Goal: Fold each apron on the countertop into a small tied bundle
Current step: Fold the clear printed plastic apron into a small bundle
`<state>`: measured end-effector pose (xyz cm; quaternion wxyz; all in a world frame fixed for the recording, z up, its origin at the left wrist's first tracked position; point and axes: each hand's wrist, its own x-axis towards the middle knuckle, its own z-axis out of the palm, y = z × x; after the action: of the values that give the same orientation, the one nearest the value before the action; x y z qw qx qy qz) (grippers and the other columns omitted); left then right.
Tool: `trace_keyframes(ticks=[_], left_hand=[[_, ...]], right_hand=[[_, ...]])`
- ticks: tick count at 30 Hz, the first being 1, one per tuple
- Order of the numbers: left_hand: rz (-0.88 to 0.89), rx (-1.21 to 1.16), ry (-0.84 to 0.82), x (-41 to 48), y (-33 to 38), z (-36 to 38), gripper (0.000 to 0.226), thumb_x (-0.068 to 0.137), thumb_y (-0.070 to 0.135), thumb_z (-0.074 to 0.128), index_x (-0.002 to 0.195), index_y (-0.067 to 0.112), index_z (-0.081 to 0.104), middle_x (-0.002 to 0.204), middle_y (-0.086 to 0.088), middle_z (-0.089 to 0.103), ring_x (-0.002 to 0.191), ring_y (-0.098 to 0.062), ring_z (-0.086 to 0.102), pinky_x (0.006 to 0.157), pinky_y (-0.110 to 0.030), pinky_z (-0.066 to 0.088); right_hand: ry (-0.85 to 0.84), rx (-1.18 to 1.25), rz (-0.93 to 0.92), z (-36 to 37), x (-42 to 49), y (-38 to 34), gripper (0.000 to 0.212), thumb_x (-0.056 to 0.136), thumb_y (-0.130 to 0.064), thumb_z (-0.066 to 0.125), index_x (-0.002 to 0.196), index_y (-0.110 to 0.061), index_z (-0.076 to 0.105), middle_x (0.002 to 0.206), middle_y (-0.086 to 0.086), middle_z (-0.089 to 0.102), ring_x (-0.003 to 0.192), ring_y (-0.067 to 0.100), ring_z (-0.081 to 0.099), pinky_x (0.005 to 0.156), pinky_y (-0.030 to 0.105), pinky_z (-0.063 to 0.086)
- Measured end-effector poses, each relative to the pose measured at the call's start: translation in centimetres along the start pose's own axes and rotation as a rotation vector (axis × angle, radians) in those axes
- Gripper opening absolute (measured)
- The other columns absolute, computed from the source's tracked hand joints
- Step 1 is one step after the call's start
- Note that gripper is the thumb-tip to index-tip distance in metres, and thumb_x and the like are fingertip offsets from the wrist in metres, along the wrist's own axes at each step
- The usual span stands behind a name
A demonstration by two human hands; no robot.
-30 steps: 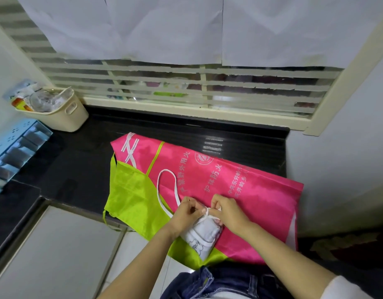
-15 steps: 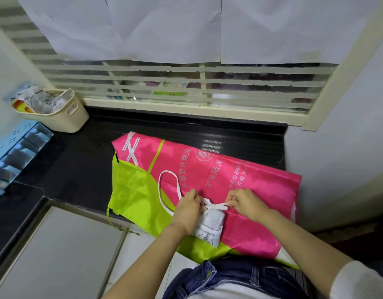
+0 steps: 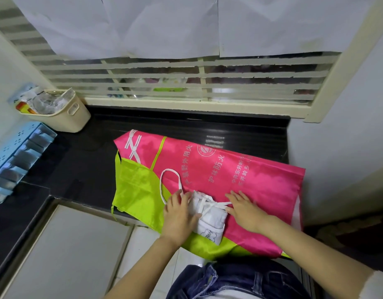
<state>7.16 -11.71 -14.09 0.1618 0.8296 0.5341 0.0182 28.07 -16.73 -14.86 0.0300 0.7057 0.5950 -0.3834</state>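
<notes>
- Hands flank the white bundle (image 3: 211, 214): the left hand (image 3: 179, 215) lies with straight fingers over its left side, and the right hand (image 3: 244, 209) is spread flat just beside it, fingertips at the tie's loose end.
- The white bundle sits on the pink apron (image 3: 251, 178) with a bow across its top, its strap loop (image 3: 168, 180) trailing onto the green apron (image 3: 134, 186).
- Step in hand, as I judge it: the knot looks finished.
- The next move calls for setting this bundle aside, then smoothing the pink apron on the dark surface (image 3: 78, 165) for folding.
</notes>
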Motion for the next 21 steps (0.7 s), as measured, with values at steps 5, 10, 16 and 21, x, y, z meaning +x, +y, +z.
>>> trace_keyframes(ticks=[5, 10, 16, 21], left_hand=[[-0.094, -0.293, -0.109, -0.1, -0.9, 1.0, 0.068, 0.090, 0.043, 0.057, 0.145, 0.017, 0.026, 0.142, -0.003, 0.036, 0.130, -0.019, 0.037, 0.108, -0.035, 0.030], [-0.077, -0.556, -0.197, 1.3, 1.1, 0.9, 0.066, 0.089, 0.023, 0.063, 0.144, 0.011, 0.028, 0.141, -0.006, 0.040, 0.127, -0.015, 0.039, 0.101, -0.014, 0.027], [0.028, -0.567, -0.253, 2.0, 2.7, 1.2, 0.055, 0.093, 0.015, 0.056, 0.142, 0.014, 0.033, 0.135, -0.005, 0.047, 0.122, -0.019, 0.045, 0.100, -0.018, 0.032], [0.000, -0.800, -0.198, 1.9, 3.1, 0.0, 0.041, 0.085, 0.007, 0.058, 0.123, 0.014, 0.044, 0.105, 0.008, 0.055, 0.094, -0.002, 0.053, 0.085, -0.019, 0.041]], right_hand=[[-0.034, -0.066, -0.007, -2.0, 1.5, 0.9, 0.062, 0.101, -0.040, 0.032, 0.152, -0.014, 0.007, 0.160, -0.003, -0.005, 0.146, 0.020, -0.010, 0.115, 0.057, 0.008], [-0.020, -0.017, -0.026, -5.6, 4.5, 2.6, 0.045, 0.101, -0.020, 0.039, 0.145, -0.012, 0.029, 0.152, 0.011, 0.031, 0.142, 0.026, 0.023, 0.113, 0.041, 0.027], [0.184, -0.177, -0.179, -5.4, 4.7, -2.5, 0.043, 0.096, -0.009, 0.038, 0.138, -0.010, 0.041, 0.143, 0.010, 0.042, 0.133, 0.025, 0.036, 0.113, 0.043, 0.023], [0.115, -0.215, -0.226, -4.0, 5.1, -5.8, 0.044, 0.103, -0.030, 0.025, 0.116, -0.004, 0.058, 0.120, 0.018, 0.058, 0.115, 0.032, 0.051, 0.097, 0.039, 0.037]])
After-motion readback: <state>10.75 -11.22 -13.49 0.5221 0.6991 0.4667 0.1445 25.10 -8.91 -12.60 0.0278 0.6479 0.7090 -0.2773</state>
